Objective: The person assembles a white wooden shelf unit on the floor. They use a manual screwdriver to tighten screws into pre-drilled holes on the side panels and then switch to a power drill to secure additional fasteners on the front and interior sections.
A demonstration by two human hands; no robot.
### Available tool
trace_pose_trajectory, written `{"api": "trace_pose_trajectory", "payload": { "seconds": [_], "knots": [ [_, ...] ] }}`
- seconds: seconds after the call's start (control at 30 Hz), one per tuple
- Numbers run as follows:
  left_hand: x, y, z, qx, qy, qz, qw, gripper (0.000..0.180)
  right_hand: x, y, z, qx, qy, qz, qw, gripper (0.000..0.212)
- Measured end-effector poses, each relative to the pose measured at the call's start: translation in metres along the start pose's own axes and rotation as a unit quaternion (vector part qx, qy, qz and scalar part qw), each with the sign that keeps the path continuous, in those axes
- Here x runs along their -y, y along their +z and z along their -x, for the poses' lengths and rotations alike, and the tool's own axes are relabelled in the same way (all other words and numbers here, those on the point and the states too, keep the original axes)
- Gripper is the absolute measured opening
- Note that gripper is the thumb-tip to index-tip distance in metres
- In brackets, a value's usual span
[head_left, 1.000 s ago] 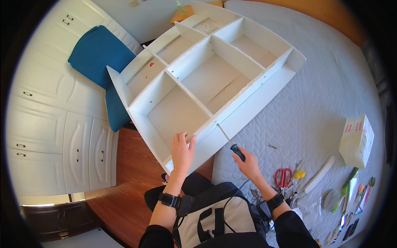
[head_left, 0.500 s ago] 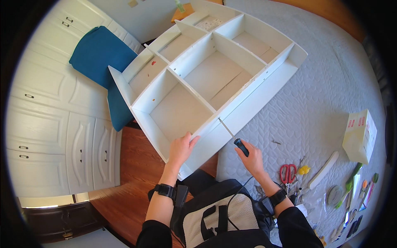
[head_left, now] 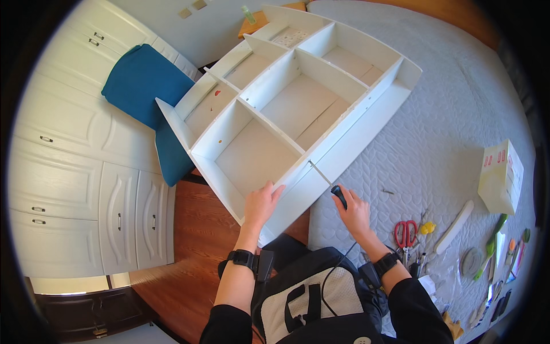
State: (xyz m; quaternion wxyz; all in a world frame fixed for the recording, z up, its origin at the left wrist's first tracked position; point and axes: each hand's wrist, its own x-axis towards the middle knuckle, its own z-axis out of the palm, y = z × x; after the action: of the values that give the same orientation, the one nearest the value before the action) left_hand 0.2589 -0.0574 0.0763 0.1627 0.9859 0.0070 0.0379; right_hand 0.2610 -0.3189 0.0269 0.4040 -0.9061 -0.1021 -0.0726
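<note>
A white shelf unit (head_left: pixel 338 150) with several open compartments lies on its back, partly on the bed. My left hand (head_left: pixel 261 203) grips the near edge of its front board, thumb on the outer side and fingers over toward the inside. My right hand (head_left: pixel 354 217) is closed around the dark handle of a screwdriver (head_left: pixel 338 196). The screwdriver's thin metal shaft slants up and left, its tip at the long front board near a compartment corner. Whether a screw sits under the tip is too small to tell.
The bed (head_left: pixel 429 126) has a grey quilted cover. On its right lie red-handled scissors (head_left: pixel 406 234), a yellow item (head_left: pixel 427 228), a white strip (head_left: pixel 454 227), a roll of tape (head_left: pixel 472 262) and a white box (head_left: pixel 501 178). A blue chair (head_left: pixel 146 86) stands behind the unit, before white cabinets (head_left: pixel 57 172).
The view has shifted slightly, so the scene sits a little differently in the picture. The screwdriver's handle has turned in my right hand; my left hand keeps its hold on the board.
</note>
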Motion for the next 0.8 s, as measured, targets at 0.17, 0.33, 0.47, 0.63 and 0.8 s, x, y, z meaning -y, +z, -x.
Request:
{"api": "trace_pose_trajectory", "payload": {
  "seconds": [0.17,0.33,0.47,0.63,0.8],
  "knots": [
    [-0.003,0.001,0.000,0.014,-0.012,0.007,1.000,0.038,-0.009,0.004,-0.006,-0.034,-0.031,-0.028,0.999,0.025],
    [-0.004,0.002,-0.002,-0.002,0.005,-0.001,1.000,0.038,-0.027,-0.007,-0.019,0.052,0.016,-0.079,0.995,0.027],
    [-0.004,0.002,-0.003,-0.009,0.019,-0.015,1.000,0.038,-0.028,-0.013,-0.029,0.182,0.132,-0.140,0.964,0.032],
    [-0.004,0.003,-0.002,-0.023,0.032,-0.036,0.999,0.038,-0.037,-0.014,-0.028,0.364,0.374,-0.520,0.676,0.043],
    [-0.001,0.002,-0.002,-0.005,0.028,-0.066,0.997,0.038,-0.040,0.006,-0.018,0.389,0.447,-0.704,0.392,0.047]
  ]
}}
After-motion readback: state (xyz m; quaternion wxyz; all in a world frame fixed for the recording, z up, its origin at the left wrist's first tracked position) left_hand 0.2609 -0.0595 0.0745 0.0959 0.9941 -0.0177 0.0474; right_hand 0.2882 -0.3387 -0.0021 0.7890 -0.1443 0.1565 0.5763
